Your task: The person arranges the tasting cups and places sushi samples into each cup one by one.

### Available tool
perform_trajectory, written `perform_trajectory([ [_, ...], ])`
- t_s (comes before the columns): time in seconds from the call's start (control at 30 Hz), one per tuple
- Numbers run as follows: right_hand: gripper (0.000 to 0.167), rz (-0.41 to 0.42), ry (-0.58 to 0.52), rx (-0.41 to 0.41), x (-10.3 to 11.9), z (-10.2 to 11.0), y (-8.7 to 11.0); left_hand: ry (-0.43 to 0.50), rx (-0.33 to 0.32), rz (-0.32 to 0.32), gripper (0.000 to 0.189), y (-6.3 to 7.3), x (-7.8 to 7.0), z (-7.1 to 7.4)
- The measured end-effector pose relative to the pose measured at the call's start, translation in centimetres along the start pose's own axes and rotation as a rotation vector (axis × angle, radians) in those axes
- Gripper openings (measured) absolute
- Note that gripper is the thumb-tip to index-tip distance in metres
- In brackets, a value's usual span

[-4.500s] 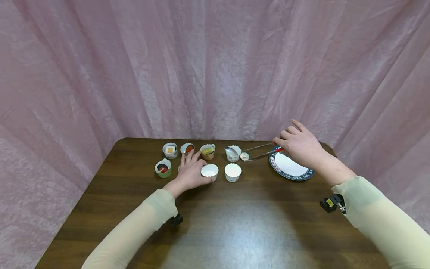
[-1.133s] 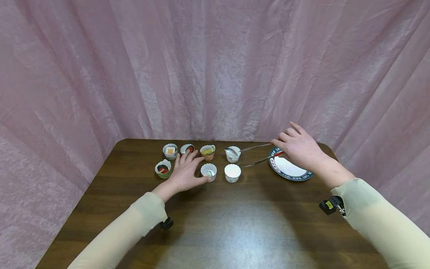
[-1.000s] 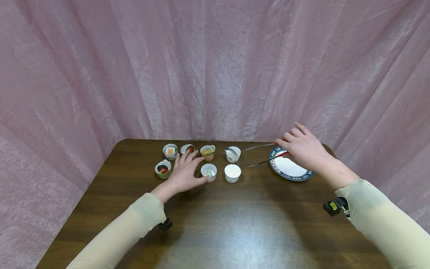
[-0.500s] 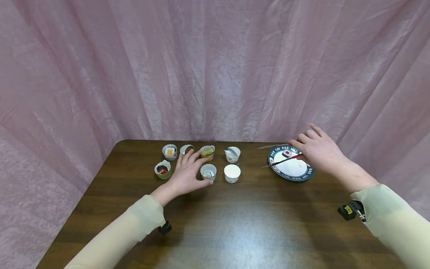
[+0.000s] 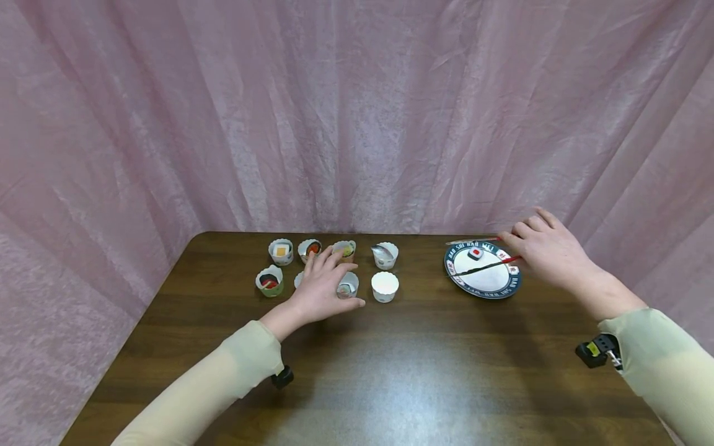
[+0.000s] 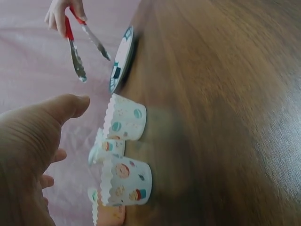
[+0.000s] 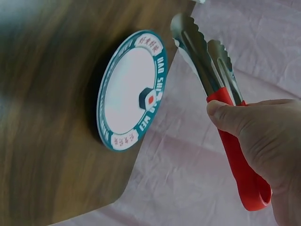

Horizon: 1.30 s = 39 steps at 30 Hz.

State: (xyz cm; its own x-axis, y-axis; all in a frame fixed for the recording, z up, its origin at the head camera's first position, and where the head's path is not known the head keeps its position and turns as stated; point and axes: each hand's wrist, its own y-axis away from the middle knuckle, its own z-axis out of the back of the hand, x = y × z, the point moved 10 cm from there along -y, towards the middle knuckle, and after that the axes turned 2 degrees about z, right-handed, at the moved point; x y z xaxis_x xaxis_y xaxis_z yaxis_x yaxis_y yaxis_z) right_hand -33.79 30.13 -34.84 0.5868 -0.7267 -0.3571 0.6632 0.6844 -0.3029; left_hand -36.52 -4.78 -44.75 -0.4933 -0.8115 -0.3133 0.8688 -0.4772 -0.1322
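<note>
My right hand (image 5: 549, 251) grips a pair of tongs (image 7: 240, 165) with red handles. Their metal arms are spread apart with nothing between them, over the round plate (image 5: 485, 279) with a dark lettered rim. A small sushi roll (image 5: 475, 254) with a red centre sits near the plate's far edge. Fingers spread, my left hand (image 5: 318, 294) hovers over the paper cups, holding nothing. Beside its thumb is a white cup (image 5: 354, 288) with a pale green piece inside. Another cup (image 5: 298, 279) is mostly hidden behind this hand.
Right of the left hand stand a white cup (image 5: 385, 291) and one with a silvery piece (image 5: 382, 251). Farther left are cups holding a white-and-orange piece (image 5: 282, 250) and a red-and-black one (image 5: 269, 281). A pink curtain (image 5: 357, 124) hangs behind the table.
The round pale piece formerly at the tong tips is gone from there; a pale piece now shows in the cup by my left thumb. The tongs have moved right, over the plate. My left hand shifted slightly.
</note>
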Motion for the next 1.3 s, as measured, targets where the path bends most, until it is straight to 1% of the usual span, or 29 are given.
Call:
perform_trajectory([
  [0.13,0.064,-0.030,0.032,0.041,-0.8,-0.5,0.7,0.008,-0.002,-0.006,0.073,-0.5,-0.7,-0.2],
  [0.33,0.059,-0.088,0.046,0.107,-2.3,-1.5,1.8,-0.008,0.008,-0.010,0.072,-1.3,-1.4,-1.0],
  [0.5,0.059,-0.135,0.055,0.152,-3.4,-2.4,2.6,0.014,0.030,-0.002,0.073,-2.0,-1.8,-1.7],
  [0.67,0.058,-0.171,0.056,0.167,-4.2,-3.0,3.1,-0.028,0.045,0.002,0.074,-2.5,-2.0,-2.5],
  [0.77,0.059,-0.204,0.059,0.188,-4.6,-3.4,3.4,-0.030,0.055,0.011,0.076,-2.8,-2.1,-2.9],
  [0.97,0.059,-0.257,0.072,0.250,-5.2,-4.1,3.6,-0.027,0.050,0.008,0.078,-3.6,-2.3,-3.6],
  [1.13,0.054,-0.275,0.068,0.296,-5.5,-4.9,3.6,-0.045,0.043,0.012,0.078,-3.8,-2.2,-3.9],
  [1.3,0.047,-0.261,0.055,0.321,-5.5,-5.6,3.7,-0.068,0.035,0.019,0.079,-4.2,-2.0,-4.2],
])
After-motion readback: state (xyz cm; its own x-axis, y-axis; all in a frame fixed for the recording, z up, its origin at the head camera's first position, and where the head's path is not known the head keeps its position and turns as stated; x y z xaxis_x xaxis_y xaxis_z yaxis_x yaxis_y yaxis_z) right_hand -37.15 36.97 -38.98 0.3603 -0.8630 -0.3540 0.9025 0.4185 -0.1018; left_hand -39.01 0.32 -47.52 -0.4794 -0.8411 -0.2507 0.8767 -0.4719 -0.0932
